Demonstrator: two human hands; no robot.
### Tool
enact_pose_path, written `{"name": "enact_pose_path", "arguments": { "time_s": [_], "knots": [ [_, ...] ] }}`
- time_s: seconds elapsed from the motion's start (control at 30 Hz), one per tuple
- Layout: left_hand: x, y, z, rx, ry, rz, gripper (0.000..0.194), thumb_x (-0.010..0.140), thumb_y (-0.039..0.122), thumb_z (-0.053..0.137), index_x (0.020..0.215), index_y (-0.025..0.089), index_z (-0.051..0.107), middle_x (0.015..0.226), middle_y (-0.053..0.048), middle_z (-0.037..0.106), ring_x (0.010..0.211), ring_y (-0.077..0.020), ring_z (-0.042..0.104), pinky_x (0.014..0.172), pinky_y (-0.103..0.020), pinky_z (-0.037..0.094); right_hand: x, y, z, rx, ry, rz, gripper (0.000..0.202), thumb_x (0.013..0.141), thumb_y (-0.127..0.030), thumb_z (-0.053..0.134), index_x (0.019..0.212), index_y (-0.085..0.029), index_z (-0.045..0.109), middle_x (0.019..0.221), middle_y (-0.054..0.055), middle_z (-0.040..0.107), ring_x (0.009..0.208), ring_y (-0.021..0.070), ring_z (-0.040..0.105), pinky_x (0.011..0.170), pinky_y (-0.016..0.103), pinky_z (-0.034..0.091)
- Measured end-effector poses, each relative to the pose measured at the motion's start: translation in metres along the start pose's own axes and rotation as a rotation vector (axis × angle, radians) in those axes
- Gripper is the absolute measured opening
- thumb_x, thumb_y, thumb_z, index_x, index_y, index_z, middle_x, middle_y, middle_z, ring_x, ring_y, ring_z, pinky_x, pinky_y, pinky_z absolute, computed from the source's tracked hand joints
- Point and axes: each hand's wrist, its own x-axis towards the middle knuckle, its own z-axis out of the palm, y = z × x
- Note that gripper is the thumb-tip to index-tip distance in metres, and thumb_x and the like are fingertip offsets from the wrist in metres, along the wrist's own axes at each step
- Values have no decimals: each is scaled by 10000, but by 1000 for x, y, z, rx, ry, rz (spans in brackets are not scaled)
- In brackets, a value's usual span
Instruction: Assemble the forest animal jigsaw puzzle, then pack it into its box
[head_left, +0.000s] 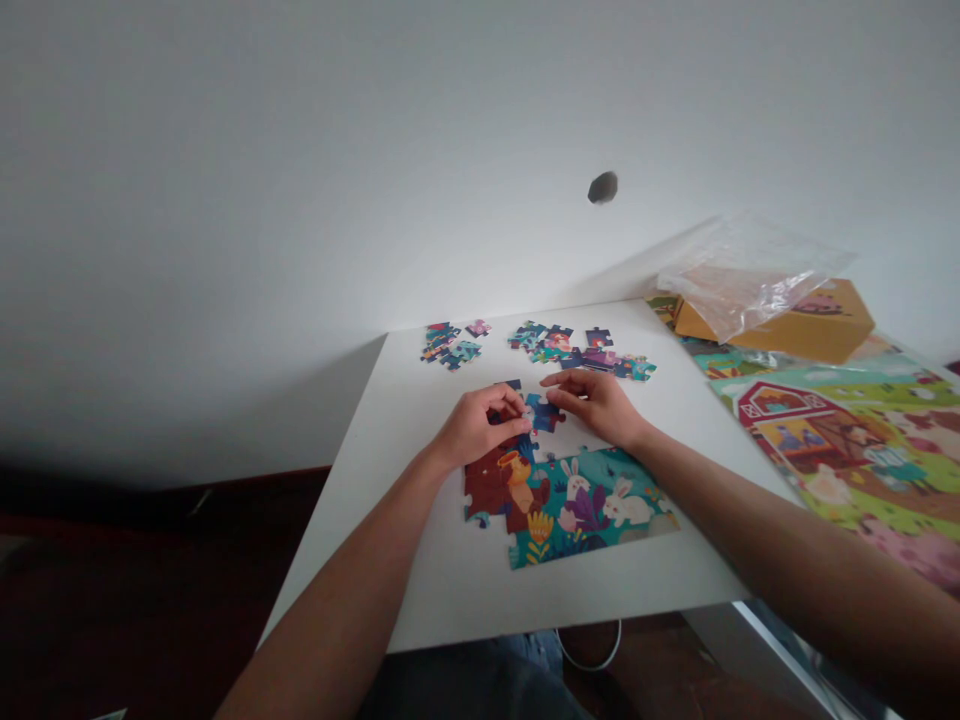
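A partly joined puzzle point(570, 500) lies on the white table point(435, 600), showing white rabbits and a brown jar. At its upper left edge, my left hand point(487, 425) pinches a small puzzle piece point(529, 415) between thumb and fingers. My right hand point(589, 400) hovers at the right of a blue puzzle piece point(546, 414), its fingers apart and bent; nothing shows in its grasp. Behind both hands, loose pieces lie in a left group point(450, 347) and a right group point(555, 343).
On the right lies a finished farm-scene puzzle point(862, 440). A yellow box point(832, 325) with a clear plastic bag point(750, 275) over it rests at the back right. The white wall point(450, 150), with a dark round hole point(602, 187), stands behind the table.
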Motion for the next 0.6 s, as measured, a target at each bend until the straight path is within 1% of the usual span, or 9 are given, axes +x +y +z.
{"name": "enact_pose_path", "arguments": {
  "time_s": [0.07,0.17,0.3,0.37,0.43,0.5,0.6],
  "knots": [
    [0,1,1,-35,18,-17,202,739,326,766,830,189,649,790,-15,721,706,-154,679,675,-252,529,-1,-2,0,51,-11,0,403,839,-466,646,1070,-138,684,754,33,679,659,146,597,629,267,453],
    [0,3,0,-68,35,-43,235,726,357,779,803,179,646,756,-19,725,693,-163,683,655,-254,530,-1,-2,-1,77,-35,-5,387,815,-428,675,1063,-131,693,838,58,710,715,162,625,659,276,471],
    [0,8,-2,-69,-11,-41,304,848,441,649,728,162,635,720,-33,725,682,-157,675,668,-253,527,-1,-1,0,-8,-41,-56,339,841,-405,627,1017,-139,742,908,73,731,762,175,636,700,291,480],
    [0,9,-2,-65,-1,-43,287,851,442,649,804,159,656,777,-38,740,714,-158,682,688,-251,525,0,0,0,-57,-50,-99,322,859,-399,604,1011,-158,756,958,72,733,816,183,639,717,289,477],
    [0,8,0,-60,-6,-59,276,817,418,694,919,163,669,842,-41,751,762,-166,694,715,-254,526,0,1,1,-83,-54,-103,331,857,-405,615,1049,-169,748,918,60,729,785,173,630,692,279,470],
    [-1,7,1,-51,-38,-76,291,804,394,712,984,170,666,856,-37,754,787,-171,700,734,-258,526,0,1,1,-82,-38,-69,382,835,-425,651,1108,-167,720,809,37,707,680,149,598,635,266,456],
    [-1,5,2,-64,-36,-87,262,794,385,721,929,170,654,834,-31,747,770,-164,697,719,-252,521,0,2,1,-31,-8,-16,441,803,-452,691,1130,-157,679,730,16,674,610,135,576,594,256,445]
  ]
}}
